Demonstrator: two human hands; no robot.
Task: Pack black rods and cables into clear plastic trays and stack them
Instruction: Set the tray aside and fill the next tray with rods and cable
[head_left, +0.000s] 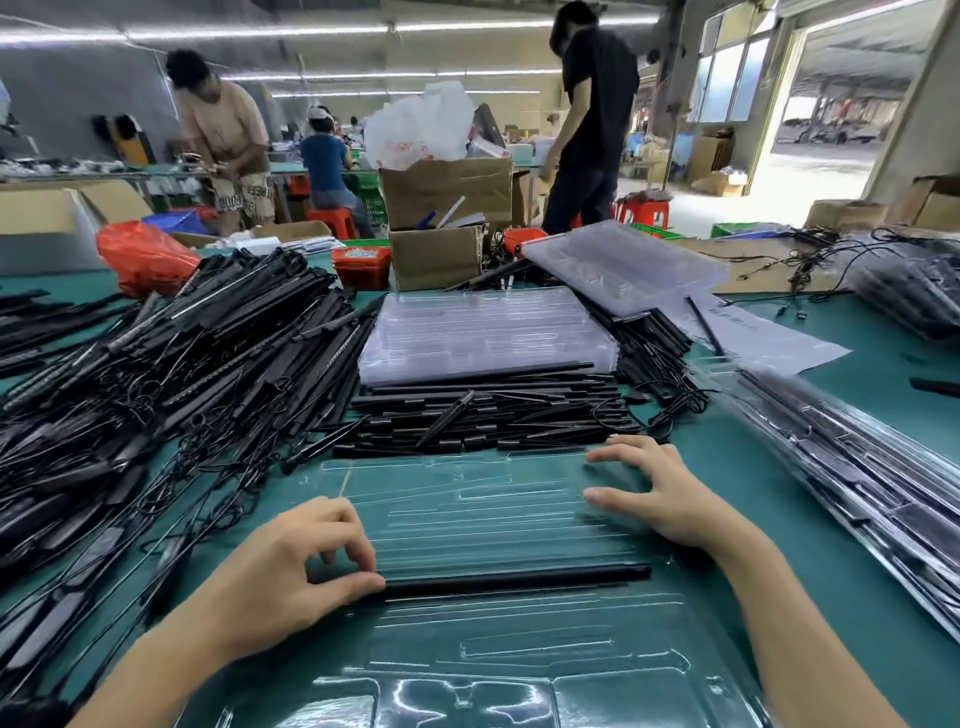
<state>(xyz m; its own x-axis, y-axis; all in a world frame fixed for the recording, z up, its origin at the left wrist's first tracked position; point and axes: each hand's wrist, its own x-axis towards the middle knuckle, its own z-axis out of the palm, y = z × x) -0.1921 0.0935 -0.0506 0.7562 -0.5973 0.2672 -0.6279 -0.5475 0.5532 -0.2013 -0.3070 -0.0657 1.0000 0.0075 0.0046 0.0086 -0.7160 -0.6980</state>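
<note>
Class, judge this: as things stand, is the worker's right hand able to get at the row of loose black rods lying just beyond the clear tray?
Probably yes. The right hand rests open on the clear tray, its fingertips just short of the loose black rods; nothing lies between.

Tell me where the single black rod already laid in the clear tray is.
In the head view the black rod lies crosswise in the clear tray, low and central, its left end pinched by the left hand.
</note>
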